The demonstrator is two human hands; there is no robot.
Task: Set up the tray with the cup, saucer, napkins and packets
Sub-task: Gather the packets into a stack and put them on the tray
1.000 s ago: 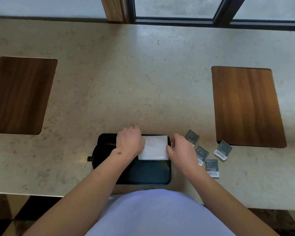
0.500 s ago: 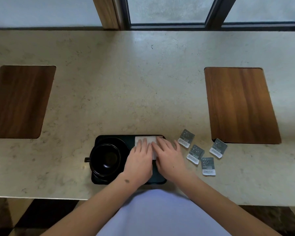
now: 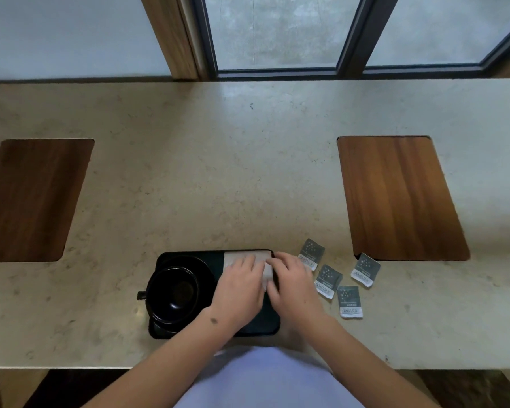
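Beige stone counter (image 3: 248, 172) with wooden insets (image 3: 401, 198) beneath windows (image 3: 277, 30).

This looks like a café or hotel lounge: a long pale stone table (image 3: 248, 160) with inset wooden place panels (image 3: 398, 198) runs along large dark-framed windows (image 3: 277, 33), bearing a black serving tray (image 3: 259, 325) and branded packets (image 3: 349, 301).

Both hands, left (image 3: 242, 287) and right (image 3: 293, 282), press flat on the napkin (image 3: 246, 256) in the black tray (image 3: 215, 256).
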